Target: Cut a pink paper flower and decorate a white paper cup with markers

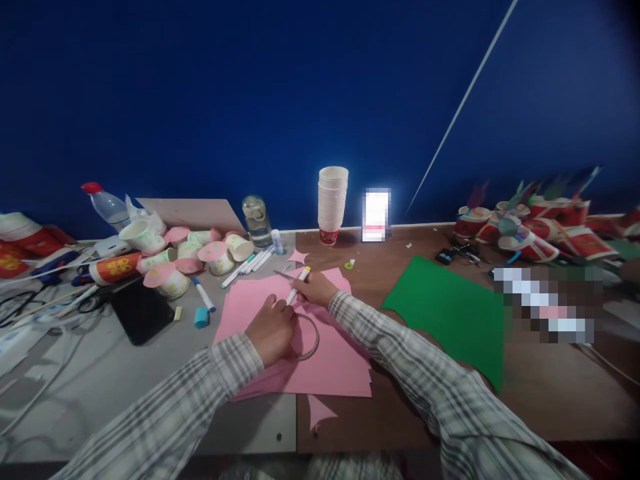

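Note:
A white marker (292, 295) with a yellow end slants between my hands over a stack of pink paper sheets (330, 373). My right hand (316, 289) is closed, its fingers pinching the marker near the yellow end. At the marker's lower end, the curled fingers of my left hand (273, 330) meet it and look closed on it. A thin grey ring (317, 340) lies on the paper beside my left hand, partly hidden by it. Just beyond my right fingers, a dark pointed tip (283, 273) shows; the rest of it is covered.
Green paper (450, 313) lies right of the pink stack. Stacked paper cups (333, 200) and a glass jar (257, 223) stand behind. Decorated cups (170, 280), white markers (255, 263) and a black phone (141, 312) lie left; red cup crafts (530, 247) are far right.

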`<state>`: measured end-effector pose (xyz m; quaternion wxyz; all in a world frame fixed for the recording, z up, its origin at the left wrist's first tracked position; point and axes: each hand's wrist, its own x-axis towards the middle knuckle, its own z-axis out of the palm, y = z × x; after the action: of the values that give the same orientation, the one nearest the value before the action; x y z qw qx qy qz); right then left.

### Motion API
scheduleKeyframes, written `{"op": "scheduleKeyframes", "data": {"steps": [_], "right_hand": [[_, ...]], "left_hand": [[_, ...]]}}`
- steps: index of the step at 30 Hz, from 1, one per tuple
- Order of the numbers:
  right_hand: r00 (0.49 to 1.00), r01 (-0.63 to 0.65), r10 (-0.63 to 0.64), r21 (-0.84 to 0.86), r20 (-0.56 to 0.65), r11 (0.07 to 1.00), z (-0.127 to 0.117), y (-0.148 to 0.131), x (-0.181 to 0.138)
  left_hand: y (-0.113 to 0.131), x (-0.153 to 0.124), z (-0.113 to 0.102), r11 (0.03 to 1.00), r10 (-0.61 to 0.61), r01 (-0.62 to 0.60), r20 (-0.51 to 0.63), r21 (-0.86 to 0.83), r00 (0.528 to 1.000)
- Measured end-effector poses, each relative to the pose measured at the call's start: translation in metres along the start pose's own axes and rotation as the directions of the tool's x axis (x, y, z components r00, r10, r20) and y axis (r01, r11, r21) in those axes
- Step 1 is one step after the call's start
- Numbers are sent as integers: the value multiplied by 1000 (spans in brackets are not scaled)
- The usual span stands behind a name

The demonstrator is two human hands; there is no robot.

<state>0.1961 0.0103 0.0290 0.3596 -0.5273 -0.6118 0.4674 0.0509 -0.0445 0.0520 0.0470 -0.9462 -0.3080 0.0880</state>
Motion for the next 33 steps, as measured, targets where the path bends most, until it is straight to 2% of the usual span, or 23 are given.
{"op": "scheduleKeyframes", "data": {"steps": [7,10,13,15,18,23,33], "right_hand": [[999,32,-32,-56,-1,998,1,-7,2],[996,88,-90,-68,-26,994,-3,-4,-22],[979,184,-194,-141,-61,973,-8,4,-59],[922,350,-385,-339,-43,874,-8,11,-81],[862,482,-498,-453,93,750,-5,21,-99],[839,522,-516,-519,172,677,1,33,-100],[832,538,-516,-527,204,658,0,30,-101]], "left_hand": [[0,-1,1,1000,-19,19,22,-5,1000],[0,-2,2,999,-35,35,21,-13,999],[-1,-4,3,999,-24,24,0,-28,1000],[-2,-4,4,999,-20,20,-9,-40,1000],[-5,-6,6,997,-22,22,-3,-71,1000],[-8,-9,5,982,-72,76,34,-174,997],[-6,-9,-2,974,-93,97,25,-207,995]]}}
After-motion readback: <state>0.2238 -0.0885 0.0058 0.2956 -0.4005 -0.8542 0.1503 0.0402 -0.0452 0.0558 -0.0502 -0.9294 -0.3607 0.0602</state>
